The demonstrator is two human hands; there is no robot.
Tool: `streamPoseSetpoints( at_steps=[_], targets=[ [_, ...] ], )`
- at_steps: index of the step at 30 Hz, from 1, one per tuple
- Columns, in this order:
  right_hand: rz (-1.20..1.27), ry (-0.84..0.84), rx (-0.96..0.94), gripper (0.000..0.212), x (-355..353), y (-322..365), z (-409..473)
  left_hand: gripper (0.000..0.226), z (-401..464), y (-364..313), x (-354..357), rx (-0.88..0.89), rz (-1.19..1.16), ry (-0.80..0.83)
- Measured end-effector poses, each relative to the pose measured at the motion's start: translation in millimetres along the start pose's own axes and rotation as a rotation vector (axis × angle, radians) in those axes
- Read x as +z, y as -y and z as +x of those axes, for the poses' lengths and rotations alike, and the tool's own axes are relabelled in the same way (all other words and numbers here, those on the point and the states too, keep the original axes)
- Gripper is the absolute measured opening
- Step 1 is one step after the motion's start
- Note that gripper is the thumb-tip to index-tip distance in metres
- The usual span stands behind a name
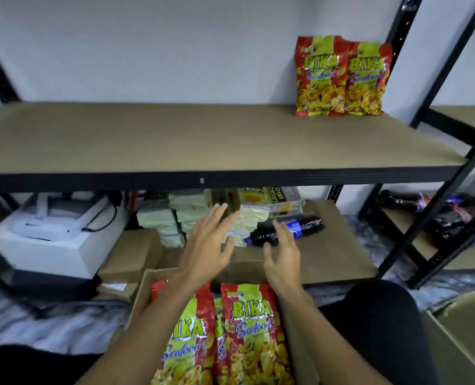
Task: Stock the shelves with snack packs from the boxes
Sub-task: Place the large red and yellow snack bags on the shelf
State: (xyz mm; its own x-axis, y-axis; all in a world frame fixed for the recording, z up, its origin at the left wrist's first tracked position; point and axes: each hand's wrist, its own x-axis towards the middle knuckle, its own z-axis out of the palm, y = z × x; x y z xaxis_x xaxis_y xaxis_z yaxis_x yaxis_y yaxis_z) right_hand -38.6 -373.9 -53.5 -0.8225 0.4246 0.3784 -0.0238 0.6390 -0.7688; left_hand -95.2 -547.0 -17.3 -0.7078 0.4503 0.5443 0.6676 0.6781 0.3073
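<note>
While both the left hand and right hand hover spread and empty, snack packs fill the box.

Even, cool indoor light is falling from above onto the upper shelf board, which is showing bright and nearly shadowless. The space beneath it is lying in dim shade, with stacked cartons reading soft and murky. Foil on the standing snack packs is catching small glints. Motion blur is smearing both hands, the left hand more than the right hand. Wide-angle distortion is bowing the black uprights outward near the frame edges. The corners are losing focus, and the lower left is sinking into darkness.
</note>
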Motion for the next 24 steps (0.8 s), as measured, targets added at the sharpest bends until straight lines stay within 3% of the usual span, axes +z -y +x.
streamPoseSetpoints(
  at_steps=[2, 5, 7, 9, 11, 15, 19, 24],
  targets=[
    [-0.038, 0.108, 0.171, 0.05, 19.5, -10.9, -43.2, 0.047, -74.8, 16.4, 14.4, -0.323, -0.154, 0.038],
    [-0.222, 0.255, 0.372, 0.037, 37.7, -33.9, -87.1, 0.04, -173.5, 39.1, 29.6, -0.834, -0.179, 0.026],
    [-0.334, 0.413, 0.525, 0.044, 46.0, -55.0, -112.3, 0.046, -211.2, 45.9, 37.3, -1.105, -0.181, 0.153],
    [-0.342, 0.509, 0.635, 0.062, 52.4, -71.3, -131.1, 0.06, -222.4, 46.3, 44.3, -1.239, -0.167, 0.301],
    [-0.313, 0.535, 0.698, 0.075, 59.0, -80.5, -147.9, 0.076, -227.7, 43.1, 44.9, -1.314, -0.14, 0.391],
    [-0.297, 0.603, 0.724, 0.08, 68.6, -87.0, -168.3, 0.09, -262.7, 50.4, 42.7, -1.33, -0.148, 0.467],
    [-0.208, 0.621, 0.701, 0.085, 78.4, -79.1, -176.9, 0.087, -281.6, 59.2, 30.3, -1.277, -0.157, 0.516],
    [0.02, 0.574, 0.812, 0.089, 73.2, -85.5, -176.4, 0.086, -271.0, 46.6, 31.1, -1.194, 0.007, 0.579]
  ],
)
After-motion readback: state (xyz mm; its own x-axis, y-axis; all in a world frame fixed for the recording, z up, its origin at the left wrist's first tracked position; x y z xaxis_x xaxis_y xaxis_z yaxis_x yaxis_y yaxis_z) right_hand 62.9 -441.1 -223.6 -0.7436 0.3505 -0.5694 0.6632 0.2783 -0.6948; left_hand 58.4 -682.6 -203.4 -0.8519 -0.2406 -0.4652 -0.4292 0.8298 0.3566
